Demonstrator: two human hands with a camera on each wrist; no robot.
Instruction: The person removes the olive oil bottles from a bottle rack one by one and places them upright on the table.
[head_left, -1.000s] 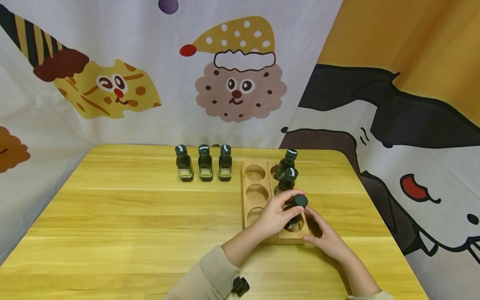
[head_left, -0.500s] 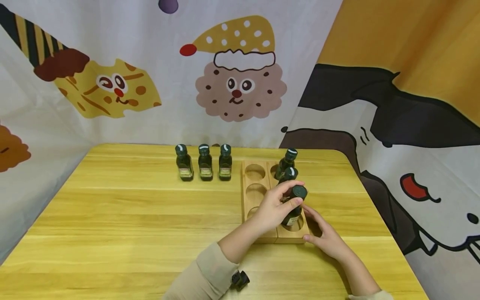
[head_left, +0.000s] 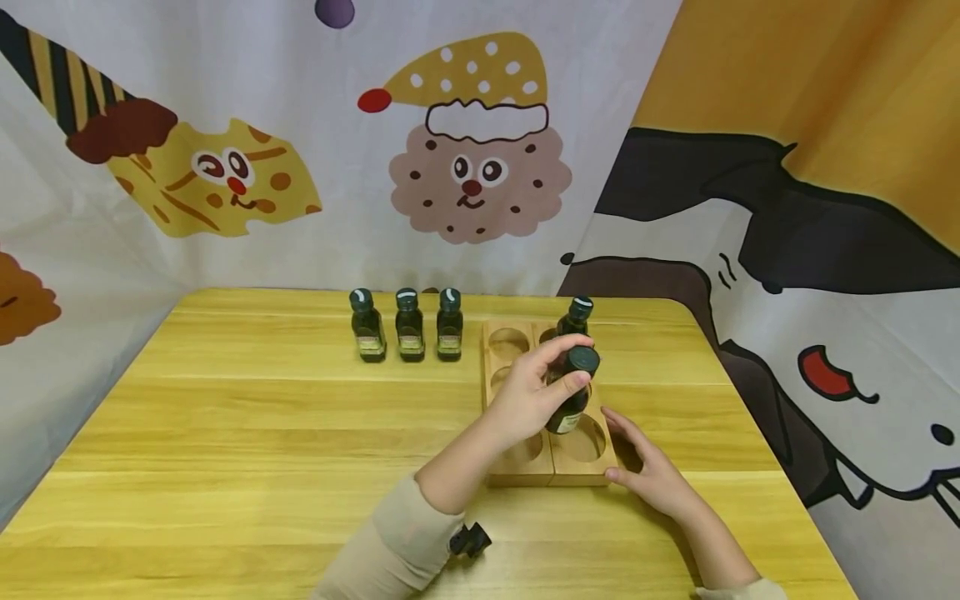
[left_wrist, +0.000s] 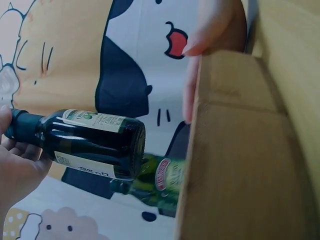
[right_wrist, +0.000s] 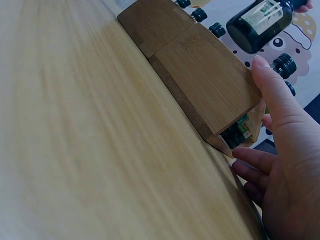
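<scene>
Fingers of the left hand (head_left: 528, 400) curl round a dark bottle (head_left: 572, 392), held tilted in the air above the rack (head_left: 525, 471) — clear of its holes.

Right hand (head_left: 651, 477) lies with fingers (right_wrist: 272, 100) straight against the rack's near right corner, thumb on the front edge, gripping nothing. Behind the left fingers one bottle (head_left: 576, 316) stands at the rack's far end; another is almost wholly hidden by the hand and the lifted bottle — only its green body and red label (left_wrist: 167, 176) show from the left wrist. Left of the fingers, three bottles (head_left: 407, 325) stand in a row on the table (head_left: 247, 433), well apart from the rack. How many rack holes are filled cannot be told, since the hand covers the middle ones.
</scene>
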